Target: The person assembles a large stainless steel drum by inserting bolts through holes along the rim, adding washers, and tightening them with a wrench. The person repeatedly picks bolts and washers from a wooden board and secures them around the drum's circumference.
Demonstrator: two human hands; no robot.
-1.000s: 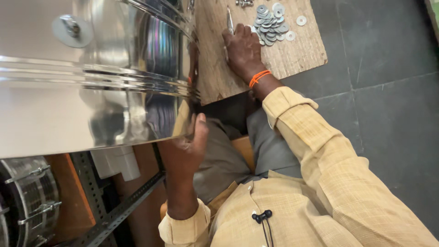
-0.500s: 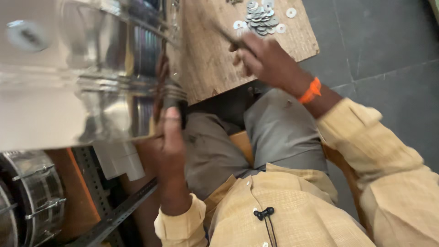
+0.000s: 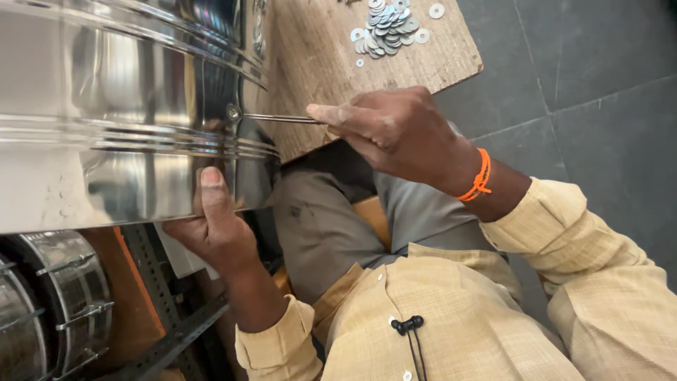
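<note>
1. Left hand (image 3: 211, 229): thumb pressed flat on the polished steel drum shell (image 3: 120, 134), gripping its lower edge.
2. Right hand (image 3: 395, 130): fingers clamped on a thin metal rod (image 3: 278, 118) whose tip meets a small shell bolt (image 3: 233, 111).
3. Flat round washers (image 3: 384, 25): heaped on a rough wooden board (image 3: 331, 63).

A shiny silver steel drum shell (image 3: 127, 120) is filling the left of the scene, mirroring grey and brown streaks, with raised bands running across it as bright lines. A thin silver rod (image 3: 282, 118) is meeting a small silver bolt head (image 3: 233, 111) on it. Far off, pale silver washers (image 3: 386, 25) are lying heaped on a light brown, grainy wooden board (image 3: 331, 63). An orange thread band (image 3: 479, 176) is circling the wrist of the right hand (image 3: 402, 130). The shirt (image 3: 451, 317) is showing pale yellow with a fine checked weave and white buttons; the trousers (image 3: 331, 226) are looking grey-brown. The floor (image 3: 599, 85) is showing dark grey tiles. At near left, a second chrome drum (image 3: 49, 303) is gleaming beside an orange-brown panel (image 3: 130, 296).
</note>
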